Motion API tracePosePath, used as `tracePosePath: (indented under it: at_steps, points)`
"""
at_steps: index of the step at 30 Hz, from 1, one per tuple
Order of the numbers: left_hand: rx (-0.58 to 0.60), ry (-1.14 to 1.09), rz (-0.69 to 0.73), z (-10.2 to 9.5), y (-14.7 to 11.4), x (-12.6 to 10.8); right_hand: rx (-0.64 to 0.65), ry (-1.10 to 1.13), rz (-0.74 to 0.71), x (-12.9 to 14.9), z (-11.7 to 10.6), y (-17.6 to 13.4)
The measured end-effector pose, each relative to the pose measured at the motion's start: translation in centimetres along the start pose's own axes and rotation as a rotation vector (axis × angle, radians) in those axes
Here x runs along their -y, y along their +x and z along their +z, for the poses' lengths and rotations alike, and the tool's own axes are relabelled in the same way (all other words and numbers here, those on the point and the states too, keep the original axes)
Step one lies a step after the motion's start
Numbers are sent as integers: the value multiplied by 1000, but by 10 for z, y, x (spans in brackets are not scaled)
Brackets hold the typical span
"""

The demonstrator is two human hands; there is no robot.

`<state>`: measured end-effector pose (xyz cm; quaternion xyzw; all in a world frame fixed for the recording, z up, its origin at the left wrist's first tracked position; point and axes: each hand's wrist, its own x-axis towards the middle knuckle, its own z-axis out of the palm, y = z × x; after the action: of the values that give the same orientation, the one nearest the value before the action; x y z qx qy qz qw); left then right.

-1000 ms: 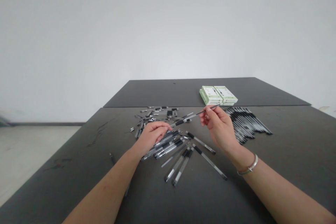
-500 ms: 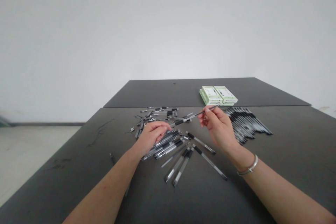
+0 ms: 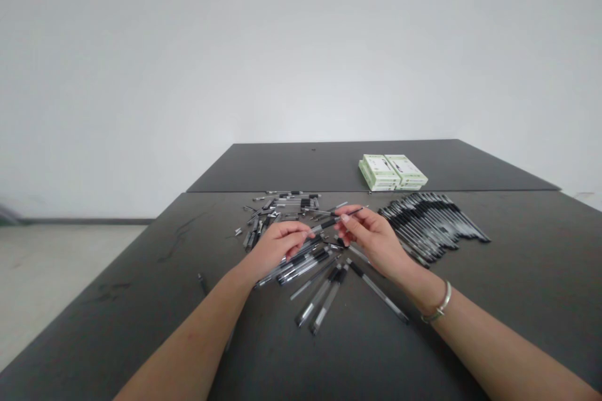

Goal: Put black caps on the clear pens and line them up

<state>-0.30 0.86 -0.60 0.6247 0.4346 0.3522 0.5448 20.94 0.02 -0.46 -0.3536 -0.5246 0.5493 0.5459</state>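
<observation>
My left hand (image 3: pixel 277 244) is closed on the rear end of a clear pen barrel (image 3: pixel 325 225) with a black grip, held slanting up to the right above the scattered pens. My right hand (image 3: pixel 371 235) pinches a thin dark refill (image 3: pixel 358 210) close to the barrel's grip end. The refill lines up with the barrel, and its tip sticks out past the fingers. Exactly how deep it sits is hidden by my right fingers. Beneath both hands lie several loose clear barrels with black grips (image 3: pixel 303 267).
Behind my left hand is a jumble of pen parts (image 3: pixel 263 220). A neat slanted row of pens (image 3: pixel 433 222) lies to the right. Stacked green-and-white boxes (image 3: pixel 393 172) stand farther back on the dark table (image 3: pixel 141 301). One dark piece (image 3: pixel 202 284) lies beside my left forearm.
My right hand has moved left and slightly down, close to my left hand. Less of the refill shows between the barrel and my right fingers. My left hand has barely shifted.
</observation>
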Motion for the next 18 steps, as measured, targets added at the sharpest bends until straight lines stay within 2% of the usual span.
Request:
tracePosePath:
  at_steps: [3, 6, 12, 18]
  points:
    - [-1, 20, -28, 1, 0, -2, -31, 110, 24, 2, -3, 1]
    - [-20, 23, -42, 1, 0, -1, -61, 101, -4, 2, -7, 4]
    - [-13, 6, -44, 1, 1, 1, 15, 20, 13, -1, -5, 2]
    - [-128, -126, 45, -5, 5, 5, -27, 20, 18, -2, -4, 5]
